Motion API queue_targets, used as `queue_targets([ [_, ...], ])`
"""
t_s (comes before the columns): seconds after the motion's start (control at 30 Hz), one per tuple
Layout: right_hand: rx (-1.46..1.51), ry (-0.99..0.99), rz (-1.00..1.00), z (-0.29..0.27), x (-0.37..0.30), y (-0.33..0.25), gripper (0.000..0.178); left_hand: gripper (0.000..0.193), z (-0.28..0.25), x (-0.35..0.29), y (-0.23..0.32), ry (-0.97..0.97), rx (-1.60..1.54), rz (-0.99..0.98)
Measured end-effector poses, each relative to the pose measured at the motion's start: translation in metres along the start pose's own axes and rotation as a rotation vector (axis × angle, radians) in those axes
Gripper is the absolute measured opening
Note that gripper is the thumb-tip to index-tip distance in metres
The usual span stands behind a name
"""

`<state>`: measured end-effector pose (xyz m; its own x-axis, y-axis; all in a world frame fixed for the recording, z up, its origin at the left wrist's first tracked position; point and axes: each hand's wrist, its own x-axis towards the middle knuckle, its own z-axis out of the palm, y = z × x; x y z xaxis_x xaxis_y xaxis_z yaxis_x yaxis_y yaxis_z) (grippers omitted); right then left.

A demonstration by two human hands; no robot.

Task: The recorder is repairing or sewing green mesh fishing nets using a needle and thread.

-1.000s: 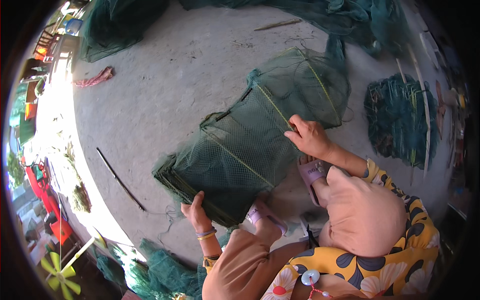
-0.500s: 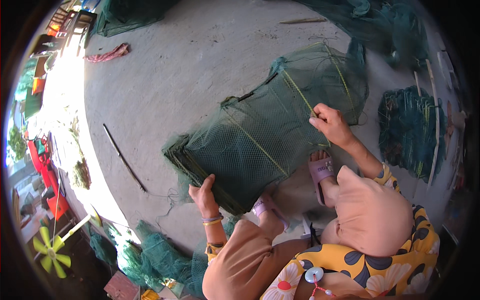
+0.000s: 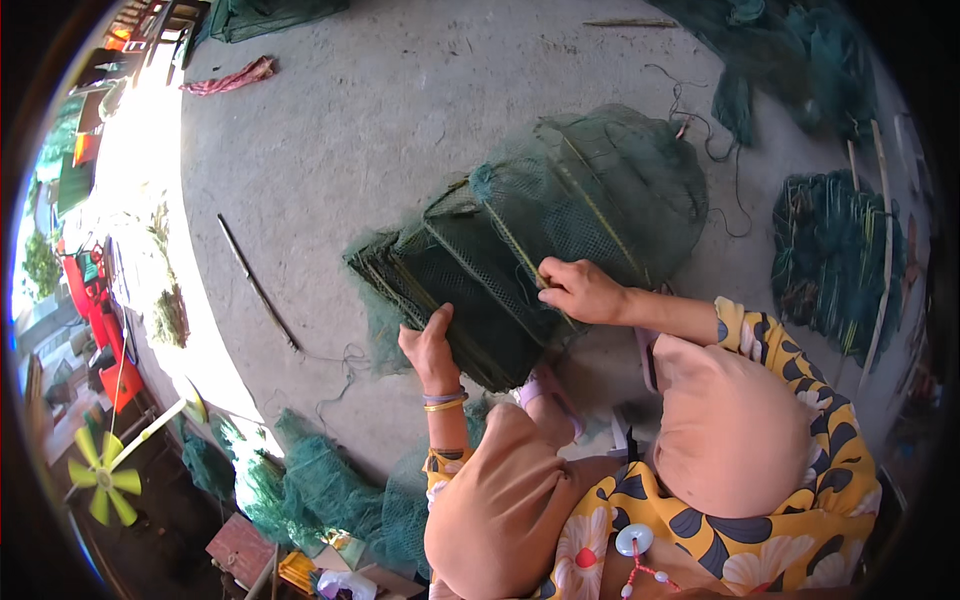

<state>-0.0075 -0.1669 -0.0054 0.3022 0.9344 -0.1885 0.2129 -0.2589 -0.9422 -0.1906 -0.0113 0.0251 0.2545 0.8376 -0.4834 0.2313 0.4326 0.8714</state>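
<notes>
Net (image 3: 478,262) of green mesh, on concrete floor (image 3: 320,140), well inside its sunlit left edge. Holding bunched frames (image 3: 400,288) in the left hand's (image 3: 428,352) grip; pinching a yellowish rib (image 3: 514,240) in the right hand's (image 3: 583,293). Looks partly folded, with loose mesh (image 3: 655,190) rightward left to gather.

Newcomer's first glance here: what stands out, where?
The green net at the centre, with the left hand at its folded lower-left end and the right hand gripping a crossbar. Then the glaring strip of sunlight down the left side, and the yellow fan at lower left.
</notes>
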Motion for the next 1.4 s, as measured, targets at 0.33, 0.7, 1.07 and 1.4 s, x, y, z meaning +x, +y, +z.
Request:
queue_targets([
  [0.33, 0.029, -0.208, 0.098, 0.065, 0.032, 0.004, 0.045, 0.023, 0.003, -0.001, 0.003, 0.037, -0.070, 0.050],
  [0.7, 0.090, -0.295, -0.044, 0.041, 0.039, -0.056, 0.027, 0.024, 0.008, -0.005, 0.002, -0.141, -0.111, -0.035],
  [1.07, -0.281, 0.358, -0.007, -0.055, 0.036, 0.005, 0.025, 0.025, 0.025, -0.005, 0.001, -0.055, -0.016, 0.006],
  [1.4, -0.079, 0.454, 0.422, -0.073, 0.066, 0.147, 0.037, 0.024, 0.027, -0.001, -0.005, -0.032, -0.014, 0.067],
])
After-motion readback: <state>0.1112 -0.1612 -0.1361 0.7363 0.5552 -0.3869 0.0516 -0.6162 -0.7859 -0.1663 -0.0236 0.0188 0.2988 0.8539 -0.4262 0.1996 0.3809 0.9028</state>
